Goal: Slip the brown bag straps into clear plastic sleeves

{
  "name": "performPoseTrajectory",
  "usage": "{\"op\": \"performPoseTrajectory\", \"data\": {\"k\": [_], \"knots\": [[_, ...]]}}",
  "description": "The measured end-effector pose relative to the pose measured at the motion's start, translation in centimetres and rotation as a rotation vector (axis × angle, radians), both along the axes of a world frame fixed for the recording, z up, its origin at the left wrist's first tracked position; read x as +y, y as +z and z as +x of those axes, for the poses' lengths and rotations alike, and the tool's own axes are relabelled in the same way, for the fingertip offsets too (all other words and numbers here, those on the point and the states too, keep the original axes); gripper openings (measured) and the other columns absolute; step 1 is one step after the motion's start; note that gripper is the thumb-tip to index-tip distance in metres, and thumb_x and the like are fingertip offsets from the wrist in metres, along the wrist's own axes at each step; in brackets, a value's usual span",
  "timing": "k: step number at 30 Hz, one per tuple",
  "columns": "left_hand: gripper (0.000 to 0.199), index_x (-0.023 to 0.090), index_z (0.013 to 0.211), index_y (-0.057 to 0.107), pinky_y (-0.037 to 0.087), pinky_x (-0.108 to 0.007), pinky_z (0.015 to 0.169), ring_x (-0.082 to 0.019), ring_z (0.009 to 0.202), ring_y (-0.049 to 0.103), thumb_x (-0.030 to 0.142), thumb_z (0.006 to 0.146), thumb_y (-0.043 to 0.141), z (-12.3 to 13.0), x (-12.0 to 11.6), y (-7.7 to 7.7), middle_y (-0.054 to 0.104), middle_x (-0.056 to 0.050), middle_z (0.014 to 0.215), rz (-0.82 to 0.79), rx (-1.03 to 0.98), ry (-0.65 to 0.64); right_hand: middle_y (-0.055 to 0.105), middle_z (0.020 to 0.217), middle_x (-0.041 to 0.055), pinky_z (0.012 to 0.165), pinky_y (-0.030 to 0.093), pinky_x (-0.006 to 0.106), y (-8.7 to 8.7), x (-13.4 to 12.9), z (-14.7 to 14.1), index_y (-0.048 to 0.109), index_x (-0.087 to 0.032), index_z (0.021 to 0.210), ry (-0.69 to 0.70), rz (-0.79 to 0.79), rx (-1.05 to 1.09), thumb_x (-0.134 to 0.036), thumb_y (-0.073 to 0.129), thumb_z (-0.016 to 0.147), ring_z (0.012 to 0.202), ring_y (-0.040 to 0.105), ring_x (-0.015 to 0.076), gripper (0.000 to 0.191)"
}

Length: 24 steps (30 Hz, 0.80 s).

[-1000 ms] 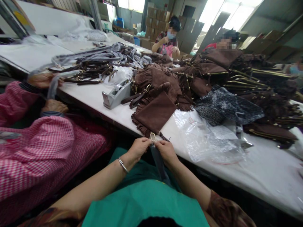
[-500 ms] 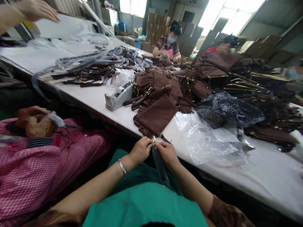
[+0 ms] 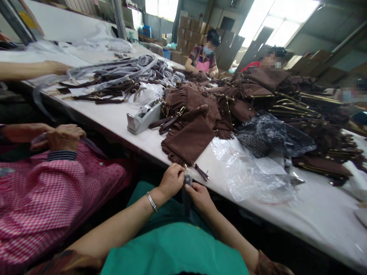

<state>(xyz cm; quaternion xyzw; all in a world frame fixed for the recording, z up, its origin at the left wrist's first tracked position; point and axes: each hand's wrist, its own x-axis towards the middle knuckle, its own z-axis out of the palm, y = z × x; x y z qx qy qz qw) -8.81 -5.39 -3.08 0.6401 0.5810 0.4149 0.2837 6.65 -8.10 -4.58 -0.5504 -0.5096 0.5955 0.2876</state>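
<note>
A brown fringed bag [image 3: 190, 140] lies at the table's near edge, with a gold clasp [image 3: 185, 167] at its lower corner. My left hand [image 3: 171, 180] is closed, its thumb and fingers pinched at the clasp; part of the clasp is hidden behind them. From there a strap [image 3: 187, 191] in clear plastic wrap hangs down over my green apron [image 3: 174, 244]. My right hand [image 3: 202, 198] pinches the strap just below the clasp. A thin brown tassel [image 3: 202, 172] hangs from the bag's zip beside my right hand.
A grey tape dispenser [image 3: 144, 117] stands left of the bag. Brown bags [image 3: 263, 82] are heaped behind, wrapped straps [image 3: 146, 67] at the left. Plastic bags [image 3: 246, 172] lie to the right. A co-worker's hands [image 3: 64, 137] are close on the left; another person's arm [image 3: 34, 70] reaches over the table.
My right hand has slid slightly down and turned, showing the strap's end. The tassel now lies free. At the left, the co-worker's hands moved, and another person's arm came down to the straps.
</note>
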Motion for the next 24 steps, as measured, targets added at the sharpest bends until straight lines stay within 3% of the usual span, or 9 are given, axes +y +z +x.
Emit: {"op": "performPoseTrajectory", "data": {"k": [4, 6, 10, 14, 18, 24], "knots": [[0.013, 0.021, 0.074, 0.066, 0.044, -0.031, 0.082, -0.019, 0.084, 0.057, 0.016, 0.079, 0.055, -0.3, -0.2, 0.1, 0.063, -0.005, 0.082, -0.029, -0.143, 0.027, 0.059, 0.056, 0.0008, 0.050, 0.038, 0.026, 0.6, 0.3, 0.1, 0.063, -0.015, 0.066, -0.084, -0.045, -0.047, -0.053, 0.063, 0.073, 0.050, 0.050, 0.0136, 0.039], [0.013, 0.021, 0.082, 0.069, 0.046, -0.030, 0.078, -0.019, 0.083, 0.060, 0.021, 0.081, 0.056, -0.2, -0.6, -0.1, 0.066, -0.006, 0.084, -0.121, -0.263, 0.055, 0.061, 0.056, 0.0020, 0.049, 0.039, 0.026, 1.3, 0.9, 0.1, 0.062, -0.016, 0.064, -0.091, -0.023, -0.115, -0.052, 0.062, 0.074, 0.050, 0.051, 0.0145, 0.037], [0.021, 0.018, 0.086, 0.067, 0.045, -0.025, 0.058, -0.017, 0.069, 0.062, 0.037, 0.081, 0.059, 0.1, -1.7, -0.7, 0.068, -0.006, 0.079, -0.491, -0.499, 0.082, 0.063, 0.057, 0.0027, 0.049, 0.039, 0.026, 2.3, 2.4, -0.4, 0.065, -0.016, 0.069, -0.057, 0.056, -0.233, -0.049, 0.058, 0.078, 0.052, 0.055, 0.0160, 0.035], [0.046, 0.016, 0.091, 0.065, 0.043, -0.023, 0.057, -0.014, 0.069, 0.062, 0.059, 0.074, 0.062, 0.6, -2.6, -1.1, 0.069, -0.007, 0.087, -0.789, -0.818, -0.020, 0.059, 0.053, 0.0000, 0.053, 0.035, 0.026, 2.4, 3.6, -1.1, 0.063, -0.017, 0.061, 0.009, 0.252, -0.394, -0.042, 0.054, 0.080, 0.055, 0.052, 0.0152, 0.033], [0.053, 0.017, 0.100, 0.064, 0.045, -0.024, 0.061, -0.013, 0.069, 0.062, 0.062, 0.073, 0.063, 1.0, -2.4, -1.3, 0.067, -0.005, 0.083, -0.853, -1.010, -0.054, 0.059, 0.055, 0.0008, 0.056, 0.032, 0.026, 2.7, 4.4, -1.5, 0.060, -0.019, 0.057, 0.074, 0.380, -0.540, -0.035, 0.053, 0.080, 0.058, 0.050, 0.0151, 0.029], [0.049, 0.018, 0.094, 0.064, 0.046, -0.026, 0.063, -0.014, 0.073, 0.063, 0.063, 0.076, 0.059, 1.4, -2.0, -1.6, 0.068, -0.004, 0.083, -0.877, -1.176, -0.013, 0.071, 0.076, 0.0092, 0.061, 0.032, 0.028, 4.1, 5.9, -2.2, 0.070, -0.019, 0.077, 0.187, 0.474, -0.820, -0.037, 0.052, 0.085, 0.071, 0.060, 0.0199, 0.026]]}}
